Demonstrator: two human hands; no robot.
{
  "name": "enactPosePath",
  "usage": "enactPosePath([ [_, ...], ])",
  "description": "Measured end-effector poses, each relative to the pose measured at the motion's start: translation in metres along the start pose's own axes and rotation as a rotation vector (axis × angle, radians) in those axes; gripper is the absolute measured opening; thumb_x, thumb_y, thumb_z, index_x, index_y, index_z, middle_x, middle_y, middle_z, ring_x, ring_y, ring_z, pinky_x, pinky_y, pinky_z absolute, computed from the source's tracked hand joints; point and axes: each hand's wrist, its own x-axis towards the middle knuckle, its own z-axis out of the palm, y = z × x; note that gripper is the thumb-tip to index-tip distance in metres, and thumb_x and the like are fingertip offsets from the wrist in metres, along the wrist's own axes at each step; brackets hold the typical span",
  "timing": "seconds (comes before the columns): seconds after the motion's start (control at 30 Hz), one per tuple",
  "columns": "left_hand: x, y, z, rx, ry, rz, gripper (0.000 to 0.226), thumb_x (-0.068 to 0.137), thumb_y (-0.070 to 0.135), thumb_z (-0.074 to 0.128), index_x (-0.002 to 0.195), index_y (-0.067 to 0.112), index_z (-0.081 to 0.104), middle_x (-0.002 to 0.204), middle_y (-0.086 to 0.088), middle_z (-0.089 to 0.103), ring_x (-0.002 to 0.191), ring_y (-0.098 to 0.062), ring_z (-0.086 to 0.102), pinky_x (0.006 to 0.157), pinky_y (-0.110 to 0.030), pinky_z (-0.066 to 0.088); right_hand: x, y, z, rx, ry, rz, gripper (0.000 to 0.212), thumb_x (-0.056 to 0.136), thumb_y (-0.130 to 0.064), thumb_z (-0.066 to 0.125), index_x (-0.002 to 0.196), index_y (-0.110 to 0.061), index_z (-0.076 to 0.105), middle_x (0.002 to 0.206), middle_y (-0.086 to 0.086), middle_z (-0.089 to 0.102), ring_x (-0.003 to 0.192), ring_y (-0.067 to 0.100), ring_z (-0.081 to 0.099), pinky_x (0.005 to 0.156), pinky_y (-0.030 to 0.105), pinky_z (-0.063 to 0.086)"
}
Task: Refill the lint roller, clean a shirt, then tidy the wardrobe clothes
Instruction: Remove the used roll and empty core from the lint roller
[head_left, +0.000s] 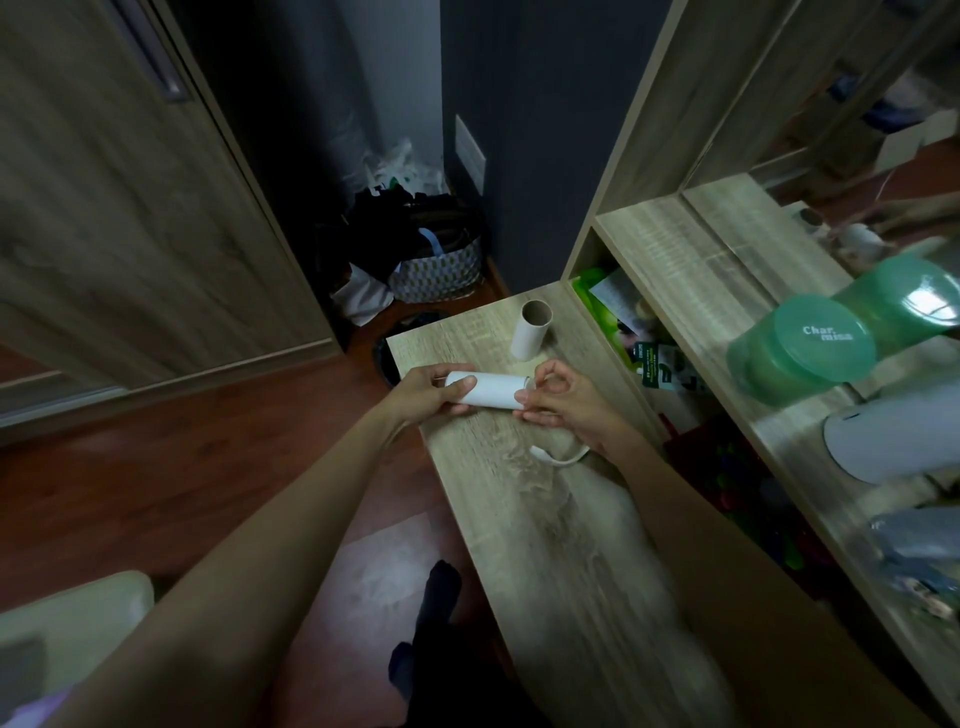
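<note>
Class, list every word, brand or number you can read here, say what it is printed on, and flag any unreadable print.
"Char. mina", second word blurry: on the green tub's lid.
Dark green packet in the shelf: white print, too small to read.
White roll: no print shows.

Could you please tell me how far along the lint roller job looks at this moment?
Seemingly done: an empty cardboard tube stands upright on the desk, so the old roll looks removed. In hand: the left hand grips one end of the white refill roll, and the right hand pinches its other end. Left: finishing the refill, then the cleaning and tidying steps, neither visibly begun.
</note>
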Motion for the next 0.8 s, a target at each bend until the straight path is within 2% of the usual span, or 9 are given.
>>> enactPosePath([
  [0.13, 0.000, -0.001, -0.002, -0.010, 0.028, 0.009, 0.039, 0.089, 0.014, 0.066, 0.125, 0.001, 0.060, 0.117, -0.018, 0.060, 0.078, -0.016, 0.068, 0.068, -0.017, 0.058, 0.003, -0.001, 0.000, -0.025, 0.055, -0.040, 0.035, 0.075, -0.004, 0.077, 0.086, -0.012, 0.045, 0.097, 0.015, 0.069, 0.077, 0.027, 0.072, 0.067, 0.025, 0.059],
  [0.27, 0.001, -0.002, -0.001, -0.018, 0.106, 0.021, 0.031, 0.088, 0.015, 0.068, 0.116, 0.003, 0.063, 0.115, -0.021, 0.060, 0.075, -0.020, 0.066, 0.063, -0.016, 0.057, 0.007, 0.005, 0.004, -0.140, 0.173, -0.134, 0.037, 0.073, -0.007, 0.080, 0.100, -0.005, 0.054, 0.100, 0.013, 0.069, 0.075, 0.024, 0.072, 0.066, 0.025, 0.058],
  [0.37, 0.002, -0.006, -0.001, -0.023, 0.160, 0.031, 0.027, 0.087, 0.015, 0.070, 0.111, 0.004, 0.065, 0.114, -0.022, 0.061, 0.067, -0.017, 0.067, 0.059, -0.016, 0.056, 0.012, 0.012, 0.003, -0.268, 0.217, -0.190, 0.041, 0.071, -0.010, 0.082, 0.106, -0.011, 0.060, 0.102, 0.012, 0.070, 0.076, 0.023, 0.073, 0.072, 0.035, 0.060],
  [0.5, 0.002, -0.012, -0.008, 0.001, 0.243, 0.056, 0.035, 0.087, 0.017, 0.070, 0.116, -0.001, 0.063, 0.104, -0.019, 0.063, 0.055, -0.008, 0.065, 0.061, -0.018, 0.058, 0.016, 0.020, -0.003, -0.435, 0.249, -0.219, 0.041, 0.070, -0.015, 0.082, 0.106, -0.016, 0.062, 0.099, 0.008, 0.072, 0.081, 0.018, 0.071, 0.075, 0.036, 0.060],
  [0.57, 0.002, -0.015, -0.013, -0.006, 0.284, 0.060, 0.039, 0.087, 0.018, 0.070, 0.119, -0.002, 0.062, 0.105, -0.019, 0.063, 0.055, -0.008, 0.066, 0.060, -0.017, 0.057, 0.018, 0.024, -0.004, -0.550, 0.305, -0.215, 0.043, 0.069, -0.021, 0.082, 0.107, -0.018, 0.062, 0.101, 0.003, 0.071, 0.088, 0.017, 0.068, 0.080, 0.039, 0.058],
  [0.6, 0.002, -0.015, -0.016, -0.017, 0.299, 0.057, 0.039, 0.087, 0.018, 0.070, 0.119, -0.003, 0.061, 0.108, -0.020, 0.063, 0.058, -0.010, 0.066, 0.059, -0.017, 0.057, 0.017, 0.024, -0.003, -0.646, 0.328, -0.209, 0.043, 0.070, -0.023, 0.081, 0.108, -0.017, 0.061, 0.102, 0.002, 0.070, 0.091, 0.017, 0.066, 0.082, 0.036, 0.055],
  [0.67, 0.002, -0.017, -0.019, -0.018, 0.314, 0.050, 0.039, 0.087, 0.018, 0.071, 0.119, -0.002, 0.061, 0.110, -0.021, 0.062, 0.063, -0.014, 0.065, 0.058, -0.017, 0.056, 0.016, 0.025, 0.000, -0.869, 0.353, -0.215, 0.040, 0.074, -0.026, 0.077, 0.110, -0.015, 0.062, 0.106, 0.002, 0.069, 0.096, 0.019, 0.063, 0.080, 0.029, 0.049],
  [0.8, 0.000, -0.017, -0.021, 0.023, 0.303, 0.063, 0.037, 0.088, 0.017, 0.069, 0.119, -0.001, 0.061, 0.112, -0.020, 0.060, 0.066, -0.014, 0.064, 0.055, -0.014, 0.054, 0.014, 0.028, 0.006, -1.099, 0.346, -0.228, 0.033, 0.080, -0.028, 0.071, 0.109, -0.014, 0.064, 0.115, 0.005, 0.061, 0.098, 0.026, 0.062, 0.080, 0.031, 0.044],
])
